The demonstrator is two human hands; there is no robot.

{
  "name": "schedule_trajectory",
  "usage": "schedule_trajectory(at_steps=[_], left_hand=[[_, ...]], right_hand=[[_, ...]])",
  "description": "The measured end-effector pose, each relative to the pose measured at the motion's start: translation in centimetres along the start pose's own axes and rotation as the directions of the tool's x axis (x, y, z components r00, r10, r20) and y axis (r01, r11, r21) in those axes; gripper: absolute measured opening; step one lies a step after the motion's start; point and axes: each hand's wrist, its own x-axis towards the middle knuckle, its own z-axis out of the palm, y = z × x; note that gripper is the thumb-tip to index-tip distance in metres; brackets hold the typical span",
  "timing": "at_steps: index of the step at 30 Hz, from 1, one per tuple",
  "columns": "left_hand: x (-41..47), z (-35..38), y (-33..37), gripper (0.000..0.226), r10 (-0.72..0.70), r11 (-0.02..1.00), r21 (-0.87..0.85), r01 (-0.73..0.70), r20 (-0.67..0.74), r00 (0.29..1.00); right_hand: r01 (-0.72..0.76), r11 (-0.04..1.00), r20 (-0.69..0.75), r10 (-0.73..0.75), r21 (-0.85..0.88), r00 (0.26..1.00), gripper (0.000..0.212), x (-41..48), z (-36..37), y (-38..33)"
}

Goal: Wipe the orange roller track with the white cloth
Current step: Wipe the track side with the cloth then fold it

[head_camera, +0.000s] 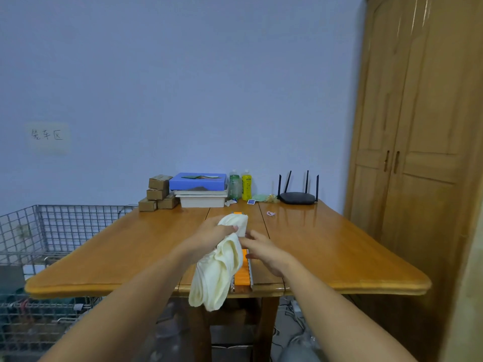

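Note:
The orange roller track (243,273) lies lengthwise down the middle of the wooden table (326,246), from the front edge toward the back, mostly hidden under the cloth. My left hand (215,229) grips the bunched white cloth (222,265) above the track; the cloth's loose end hangs down past the table's front edge. My right hand (264,250) sits just right of the cloth, fingers against the cloth and the track's side rail. Whether it grips anything is unclear.
At the table's back stand small cardboard boxes (158,193), a blue box on white trays (198,189), two bottles (240,185) and a black router (298,197). A wire cage (52,231) is left of the table, a wooden wardrobe (418,152) right.

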Motion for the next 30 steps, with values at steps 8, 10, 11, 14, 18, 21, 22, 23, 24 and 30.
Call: schedule_trajectory(at_steps=[8, 10, 11, 14, 18, 21, 22, 23, 24, 30], left_hand=[[1.6, -0.5, 1.4, 0.034, -0.072, 0.958, -0.269, 0.096, 0.097, 0.993], [2.0, -0.6, 1.4, 0.031, -0.073, 0.946, -0.309, 0.102, 0.104, 0.992], [2.2, -0.7, 1.3, 0.03, -0.068, 0.94, -0.326, 0.099, 0.107, 0.992], [2.9, -0.8, 0.9, 0.03, -0.046, 0.942, -0.328, 0.067, 0.074, 0.996], [3.5, -1.4, 0.6, 0.032, -0.026, 0.956, -0.291, 0.032, 0.024, 0.999], [3.7, -1.9, 0.8, 0.04, 0.012, 0.975, -0.224, 0.005, 0.077, 0.997], [3.8, -1.9, 0.8, 0.04, 0.026, 0.985, -0.172, -0.009, 0.1, 0.995], [3.9, -1.8, 0.7, 0.039, 0.03, 0.992, -0.123, -0.016, 0.115, 0.993], [4.1, -1.7, 0.6, 0.039, 0.027, 0.996, -0.087, -0.017, 0.12, 0.992], [4.8, -3.0, -0.4, 0.04, -0.013, 0.994, -0.106, 0.031, 0.173, 0.985]], right_hand=[[0.109, 0.959, -0.088, -0.089, 0.26, 0.992, 0.034, 1.5, -0.5, -0.8], [0.161, 0.945, -0.128, -0.129, 0.285, 0.983, 0.035, 2.1, -0.7, -1.0], [0.183, 0.939, -0.148, -0.145, 0.292, 0.978, 0.036, 2.4, -0.8, -1.2], [0.213, 0.927, -0.209, -0.153, 0.307, 0.966, 0.036, 3.0, -0.9, -1.5], [0.272, 0.932, -0.378, -0.169, 0.239, 0.91, 0.035, 4.0, -1.3, -1.8], [0.302, 0.942, -0.444, -0.21, 0.147, 0.871, 0.034, 4.6, -1.6, -2.5], [0.299, 0.946, -0.445, -0.218, 0.121, 0.868, 0.035, 4.7, -1.7, -2.8], [0.296, 0.951, -0.437, -0.229, 0.091, 0.87, 0.037, 4.8, -1.9, -3.1], [0.299, 0.952, -0.42, -0.248, 0.059, 0.873, 0.039, 5.0, -2.0, -3.2], [0.344, 0.922, -0.33, -0.386, -0.18, 0.862, 0.022, 5.3, -4.2, -3.2]])
